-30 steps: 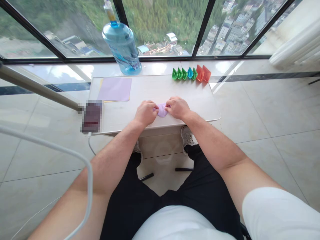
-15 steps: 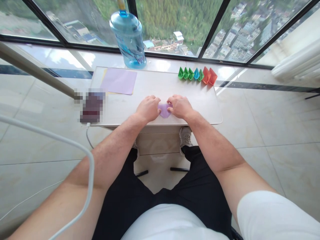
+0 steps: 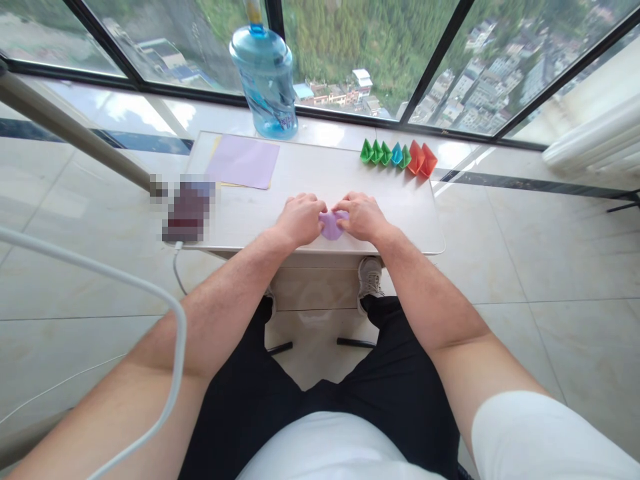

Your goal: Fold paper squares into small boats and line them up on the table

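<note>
As your left hand (image 3: 301, 220) and right hand (image 3: 362, 217) pinch the small purple folded paper (image 3: 331, 230) from either side, just inside the near edge of the table (image 3: 405, 223), presumably steadying it, paper boats (image 3: 397, 156) line up far right, seemingly out of your way.

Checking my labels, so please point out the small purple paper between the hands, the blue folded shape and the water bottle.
Small purple paper (image 3: 331, 230): head view, the middle of its exposed part.
Blue folded shape (image 3: 397, 155): head view, the middle of its side.
Water bottle (image 3: 267, 81): head view, the middle of its body.
</note>
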Demonstrator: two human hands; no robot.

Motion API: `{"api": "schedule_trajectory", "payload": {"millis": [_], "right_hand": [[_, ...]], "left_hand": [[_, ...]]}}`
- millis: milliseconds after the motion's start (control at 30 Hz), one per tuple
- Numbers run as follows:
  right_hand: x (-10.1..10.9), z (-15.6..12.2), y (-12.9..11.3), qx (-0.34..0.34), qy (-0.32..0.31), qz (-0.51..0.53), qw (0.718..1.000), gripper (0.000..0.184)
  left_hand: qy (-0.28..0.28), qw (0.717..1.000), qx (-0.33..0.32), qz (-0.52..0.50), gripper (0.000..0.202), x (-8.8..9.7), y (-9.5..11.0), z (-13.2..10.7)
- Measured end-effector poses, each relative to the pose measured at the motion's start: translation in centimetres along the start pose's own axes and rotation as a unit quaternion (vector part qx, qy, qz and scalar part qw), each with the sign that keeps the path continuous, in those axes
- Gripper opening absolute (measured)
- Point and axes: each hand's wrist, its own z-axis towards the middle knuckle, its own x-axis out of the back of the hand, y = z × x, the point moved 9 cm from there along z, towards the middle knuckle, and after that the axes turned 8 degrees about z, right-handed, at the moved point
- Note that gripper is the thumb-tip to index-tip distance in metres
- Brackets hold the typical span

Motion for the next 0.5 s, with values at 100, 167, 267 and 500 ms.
{"api": "schedule_trajectory", "payload": {"millis": [100, 167, 267, 500], "right_hand": [[-0.02, 0.04, -0.01, 0.002, 0.004, 0.003, 1.0, 0.03], [-0.03, 0.08, -0.15, 0.004, 0.003, 0.0, 1.0, 0.027], [-0.05, 0.16, -0.39, 0.003, -0.004, -0.007, 1.0, 0.026], [-0.17, 0.17, -0.57, -0.004, -0.02, -0.017, 1.0, 0.031]], "left_hand": [[-0.001, 1.0, 0.002, -0.006, 0.037, -0.18, -0.24, 0.1], [-0.002, 1.0, 0.001, -0.005, 0.039, -0.28, -0.3, 0.18], [-0.002, 1.0, 0.002, -0.003, 0.038, -0.36, -0.29, 0.24], [-0.009, 1.0, 0.008, -0.004, 0.034, -0.36, -0.17, 0.14]]}}
